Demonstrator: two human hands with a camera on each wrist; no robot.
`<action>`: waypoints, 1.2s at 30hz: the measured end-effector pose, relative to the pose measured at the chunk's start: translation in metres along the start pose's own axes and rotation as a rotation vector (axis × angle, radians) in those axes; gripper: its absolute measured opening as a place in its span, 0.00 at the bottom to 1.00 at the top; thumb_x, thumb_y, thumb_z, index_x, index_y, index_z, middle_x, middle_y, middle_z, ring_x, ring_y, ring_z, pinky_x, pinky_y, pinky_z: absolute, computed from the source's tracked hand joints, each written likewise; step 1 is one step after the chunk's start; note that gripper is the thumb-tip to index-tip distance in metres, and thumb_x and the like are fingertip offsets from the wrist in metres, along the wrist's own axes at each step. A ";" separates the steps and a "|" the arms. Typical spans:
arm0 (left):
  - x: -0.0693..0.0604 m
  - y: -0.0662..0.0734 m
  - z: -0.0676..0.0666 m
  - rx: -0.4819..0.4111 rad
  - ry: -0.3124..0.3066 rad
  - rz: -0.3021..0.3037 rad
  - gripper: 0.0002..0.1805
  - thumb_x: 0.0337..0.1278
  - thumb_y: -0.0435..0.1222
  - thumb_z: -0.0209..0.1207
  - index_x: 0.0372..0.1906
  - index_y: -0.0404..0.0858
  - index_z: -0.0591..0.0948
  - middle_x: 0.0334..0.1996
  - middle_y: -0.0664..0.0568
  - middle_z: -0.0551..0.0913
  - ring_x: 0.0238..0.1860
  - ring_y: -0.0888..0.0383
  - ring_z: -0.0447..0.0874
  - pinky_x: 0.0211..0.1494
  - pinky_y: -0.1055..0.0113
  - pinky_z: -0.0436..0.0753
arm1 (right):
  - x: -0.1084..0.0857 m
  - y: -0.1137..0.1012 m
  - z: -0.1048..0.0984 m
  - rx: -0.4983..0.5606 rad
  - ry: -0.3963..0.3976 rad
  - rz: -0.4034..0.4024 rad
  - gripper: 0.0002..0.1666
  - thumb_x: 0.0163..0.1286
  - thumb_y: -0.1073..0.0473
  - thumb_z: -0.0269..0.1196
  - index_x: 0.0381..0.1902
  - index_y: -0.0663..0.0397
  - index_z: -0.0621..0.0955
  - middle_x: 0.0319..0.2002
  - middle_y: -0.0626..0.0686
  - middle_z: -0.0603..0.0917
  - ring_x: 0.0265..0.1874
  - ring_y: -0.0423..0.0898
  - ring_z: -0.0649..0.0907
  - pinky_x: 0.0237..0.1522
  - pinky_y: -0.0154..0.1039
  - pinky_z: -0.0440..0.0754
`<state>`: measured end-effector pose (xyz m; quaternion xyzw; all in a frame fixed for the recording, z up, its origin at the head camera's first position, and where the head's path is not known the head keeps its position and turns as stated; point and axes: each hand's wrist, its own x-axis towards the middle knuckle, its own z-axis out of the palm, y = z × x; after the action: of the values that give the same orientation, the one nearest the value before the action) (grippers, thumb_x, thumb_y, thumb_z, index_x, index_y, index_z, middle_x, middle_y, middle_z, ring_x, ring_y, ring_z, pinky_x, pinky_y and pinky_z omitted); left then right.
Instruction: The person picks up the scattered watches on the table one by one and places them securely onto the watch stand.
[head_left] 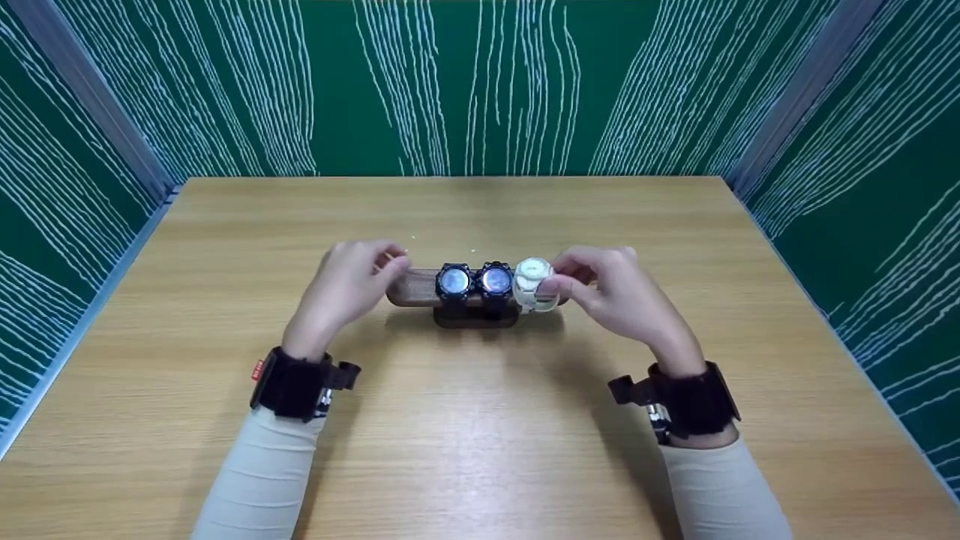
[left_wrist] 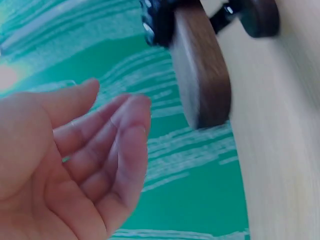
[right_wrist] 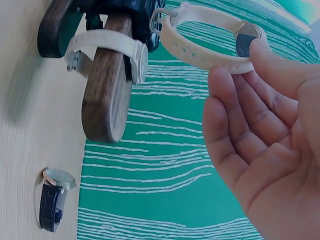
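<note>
My right hand pinches a white watch between thumb and fingers, its strap looped and buckled, beside the right end of a wooden watch stand. A second white watch is wrapped round the bar at that end; in the head view the two overlap. Two black watches sit side by side at the bar's middle. Near the bar's left end is my left hand, its fingers loosely bent and holding nothing, apart from the wood in the left wrist view.
A watch with a dark strap lies on the table beyond the stand's right end, in the right wrist view. The wooden table has green panels with white wavy lines behind it and along both sides.
</note>
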<state>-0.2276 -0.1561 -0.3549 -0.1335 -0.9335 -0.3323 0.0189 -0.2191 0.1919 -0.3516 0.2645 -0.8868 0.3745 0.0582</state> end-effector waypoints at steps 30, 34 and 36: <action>0.012 -0.032 0.018 0.004 -0.205 -0.209 0.27 0.80 0.58 0.53 0.58 0.39 0.82 0.38 0.42 0.87 0.35 0.52 0.80 0.42 0.59 0.76 | -0.003 0.031 -0.023 -0.202 0.297 0.170 0.10 0.76 0.59 0.69 0.43 0.63 0.89 0.34 0.59 0.91 0.29 0.49 0.85 0.29 0.24 0.73; 0.013 -0.032 0.021 0.003 -0.202 -0.209 0.26 0.80 0.57 0.54 0.55 0.38 0.82 0.36 0.43 0.86 0.33 0.53 0.80 0.40 0.59 0.77 | -0.003 0.035 -0.022 -0.217 0.304 0.185 0.09 0.76 0.60 0.69 0.42 0.63 0.88 0.33 0.58 0.90 0.28 0.49 0.84 0.29 0.27 0.74; 0.014 -0.032 0.021 -0.003 -0.202 -0.210 0.25 0.80 0.56 0.55 0.54 0.38 0.82 0.35 0.43 0.86 0.32 0.53 0.80 0.40 0.59 0.77 | -0.003 0.037 -0.021 -0.224 0.302 0.198 0.09 0.76 0.60 0.69 0.42 0.63 0.88 0.33 0.58 0.90 0.28 0.49 0.84 0.29 0.28 0.74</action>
<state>-0.2479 -0.1633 -0.3894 -0.0678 -0.9390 -0.3188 -0.1103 -0.2375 0.2299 -0.3611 0.1090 -0.9257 0.3127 0.1826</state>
